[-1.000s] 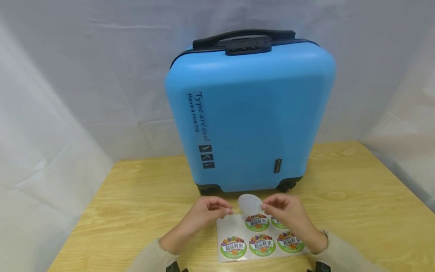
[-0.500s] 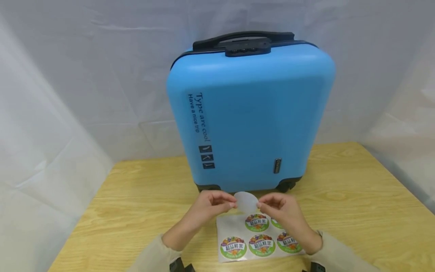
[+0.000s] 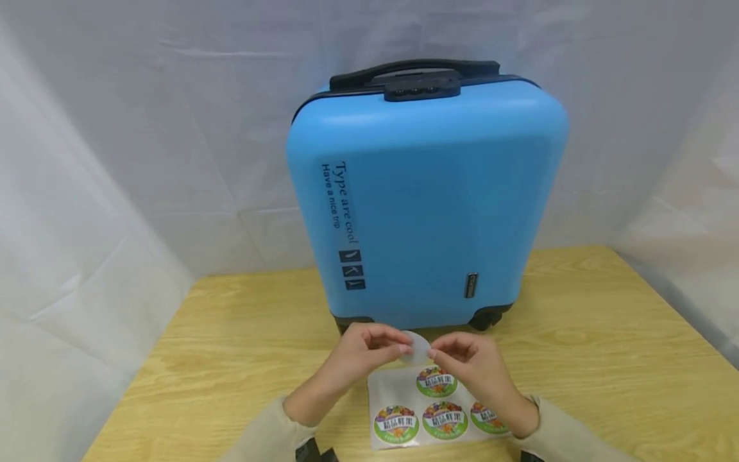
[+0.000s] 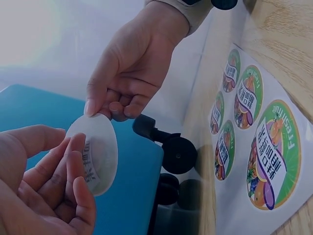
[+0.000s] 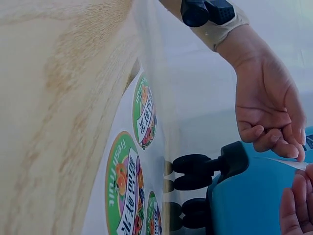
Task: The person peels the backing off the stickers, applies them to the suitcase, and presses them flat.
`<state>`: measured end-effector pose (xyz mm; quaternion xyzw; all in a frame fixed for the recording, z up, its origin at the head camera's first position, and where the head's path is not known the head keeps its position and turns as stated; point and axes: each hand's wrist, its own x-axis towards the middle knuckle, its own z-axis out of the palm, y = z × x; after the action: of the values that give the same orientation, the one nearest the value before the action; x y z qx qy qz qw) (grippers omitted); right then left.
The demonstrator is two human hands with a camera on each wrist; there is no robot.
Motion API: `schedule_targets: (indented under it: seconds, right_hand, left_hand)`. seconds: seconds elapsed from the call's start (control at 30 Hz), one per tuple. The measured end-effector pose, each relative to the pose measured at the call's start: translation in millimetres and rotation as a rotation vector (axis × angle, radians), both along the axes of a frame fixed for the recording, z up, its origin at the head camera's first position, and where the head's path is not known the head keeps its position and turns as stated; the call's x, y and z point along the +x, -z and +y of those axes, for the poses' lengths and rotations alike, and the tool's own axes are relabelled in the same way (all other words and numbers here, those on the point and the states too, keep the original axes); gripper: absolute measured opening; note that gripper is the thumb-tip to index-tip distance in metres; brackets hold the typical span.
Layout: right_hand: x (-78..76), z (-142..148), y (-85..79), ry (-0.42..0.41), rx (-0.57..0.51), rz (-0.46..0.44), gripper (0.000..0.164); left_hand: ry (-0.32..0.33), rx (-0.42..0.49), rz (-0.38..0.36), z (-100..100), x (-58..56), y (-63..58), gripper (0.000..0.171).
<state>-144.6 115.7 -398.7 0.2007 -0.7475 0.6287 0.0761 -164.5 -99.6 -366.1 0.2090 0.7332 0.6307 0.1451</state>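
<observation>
Between the two hands, just above the sheet, a round fruit sticker stands upright with its whitish back toward the head camera. My left hand pinches its left edge between thumb and fingers. My right hand pinches the opposite edge with thumb and forefinger. Faint reversed print shows through the sticker in the left wrist view. Below the hands lies a white sticker sheet with several round "Fresh fruit" stickers; its upper left spot is bare. The right hand and forearm hide the sheet's right part.
A blue hard-shell suitcase with a black top handle and black wheels stands upright right behind the hands. The wood-grain table extends to both sides. White sheeting hangs behind and beside it.
My left hand, apart from the sticker a second ago, has moved right and taken its left edge. My right hand has shifted slightly left with the sticker. The suitcase and sheet have stayed put.
</observation>
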Motion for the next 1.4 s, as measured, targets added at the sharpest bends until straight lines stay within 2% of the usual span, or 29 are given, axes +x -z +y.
schedule_targets:
  seconds: [0.33,0.5,0.87,1.13,1.4]
  right_hand:
    - [-0.6,-1,-0.8,0.024,0.023,0.076,0.004]
    - [-0.1,-2,-1.1,0.034,0.042,0.106,0.003]
    - [-0.3,-4,-0.9,0.009,0.038,0.180,0.007]
    - [-0.7,-7,3.8,0.026,0.079,0.306,0.010]
    - [-0.7,-7,5.2,0.016,0.095,0.343,0.013]
  left_hand:
    - [0.008,0.010,0.019,7,-3.5,2.9,0.024]
    - [0.005,0.014,-0.007,8,-3.7,2.9,0.024]
    - [-0.039,-0.009,-0.013,13,-2.1,1.6,0.023]
    - [-0.083,-0.029,-0.020,15,-1.5,0.6,0.023]
    - [-0.105,-0.040,0.004,18,-1.0,2.9,0.020]
